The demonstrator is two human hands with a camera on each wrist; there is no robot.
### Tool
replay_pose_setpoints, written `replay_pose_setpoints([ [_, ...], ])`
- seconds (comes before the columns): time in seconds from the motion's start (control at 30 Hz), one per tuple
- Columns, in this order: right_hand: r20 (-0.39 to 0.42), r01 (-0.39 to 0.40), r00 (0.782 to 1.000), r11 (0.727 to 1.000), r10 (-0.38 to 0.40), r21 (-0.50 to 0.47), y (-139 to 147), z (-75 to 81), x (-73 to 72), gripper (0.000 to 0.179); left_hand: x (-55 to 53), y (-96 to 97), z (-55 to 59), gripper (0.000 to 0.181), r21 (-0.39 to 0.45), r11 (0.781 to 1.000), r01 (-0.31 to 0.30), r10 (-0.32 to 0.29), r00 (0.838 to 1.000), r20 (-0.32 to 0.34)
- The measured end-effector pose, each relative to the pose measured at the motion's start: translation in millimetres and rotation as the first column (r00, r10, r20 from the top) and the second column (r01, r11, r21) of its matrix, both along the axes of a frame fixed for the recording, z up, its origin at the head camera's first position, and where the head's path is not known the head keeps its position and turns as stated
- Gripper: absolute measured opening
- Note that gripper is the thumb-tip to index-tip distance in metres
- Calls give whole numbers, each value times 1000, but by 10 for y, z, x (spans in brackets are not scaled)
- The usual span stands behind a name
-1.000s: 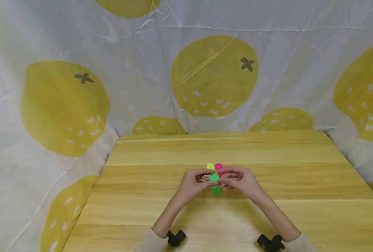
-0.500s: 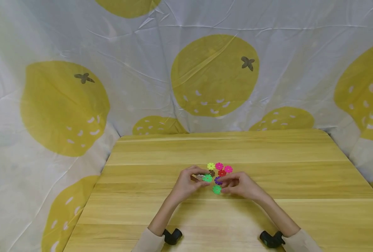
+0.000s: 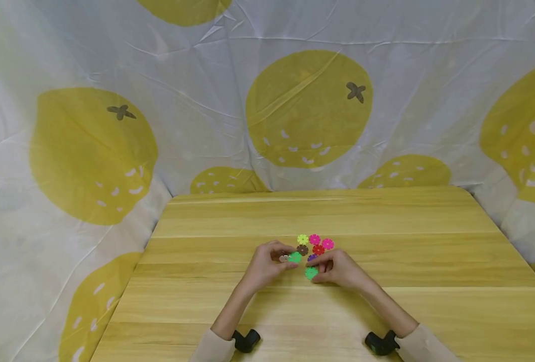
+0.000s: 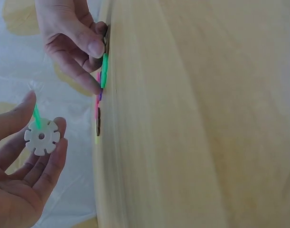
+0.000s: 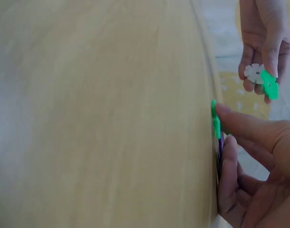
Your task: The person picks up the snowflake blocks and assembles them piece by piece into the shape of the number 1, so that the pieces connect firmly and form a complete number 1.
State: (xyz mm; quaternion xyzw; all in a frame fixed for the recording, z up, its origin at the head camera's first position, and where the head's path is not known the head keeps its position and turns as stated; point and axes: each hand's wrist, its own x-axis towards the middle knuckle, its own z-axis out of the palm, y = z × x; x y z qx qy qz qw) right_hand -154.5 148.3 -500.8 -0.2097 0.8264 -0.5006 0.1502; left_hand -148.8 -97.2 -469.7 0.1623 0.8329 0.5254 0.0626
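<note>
My left hand (image 3: 267,264) pinches a green notched plastic disc (image 3: 294,257) and a white notched disc (image 4: 42,137) between thumb and fingers, above the table. The two discs are joined at an angle, green slotted into white. My right hand (image 3: 341,271) is down at the table, thumb and index finger at opposite edges of a second green notched disc (image 3: 311,273). That disc lies flat or nearly so in the right wrist view. A purple disc (image 3: 311,258) is partly hidden beneath the right index finger.
Beyond the hands lie a brown disc (image 3: 302,250), a red disc (image 3: 318,249), a yellow disc (image 3: 302,239) and two pink discs (image 3: 314,239). The wooden table (image 3: 204,301) ends at a lemon-print cloth (image 3: 195,125). Black wrist cameras (image 3: 246,342) sit by both sleeves.
My hands have parted: the left drew back leftward with the green and white discs. The right let go of the green disc above and came down to the other green disc.
</note>
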Motion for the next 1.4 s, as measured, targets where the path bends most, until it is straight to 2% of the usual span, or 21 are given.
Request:
replay_pose_setpoints([
  [0.27,-52,60,997,995,-55,85,-24,11,34,25,5,-5,-15,28,29,1000,11,-11,1000,-2],
  [0.43,-64,41,997,996,-36,85,2,36,67,23,10,4,9,26,37,999,10,-10,1000,-14],
  [0.5,-48,28,999,998,-25,59,16,35,75,21,7,9,17,24,44,999,15,-14,1000,-22],
  [0.63,71,17,997,998,-12,-58,49,30,86,16,4,10,43,23,64,998,29,-28,1000,-11],
  [0.73,156,28,988,987,-4,-155,71,23,89,18,4,-1,51,23,75,996,42,-43,999,3],
  [0.8,182,37,983,975,3,-219,79,21,90,22,2,-11,50,23,80,995,58,-59,998,9],
  [1.0,155,90,987,938,-39,-336,75,61,113,32,-4,-29,48,23,91,989,114,-116,993,18],
  [1.23,130,112,989,908,-65,-404,44,131,165,34,-7,-34,61,23,82,990,116,-115,993,-9],
  [1.4,87,100,994,910,-71,-402,19,149,191,31,-1,-43,69,20,77,989,127,-126,992,-22],
])
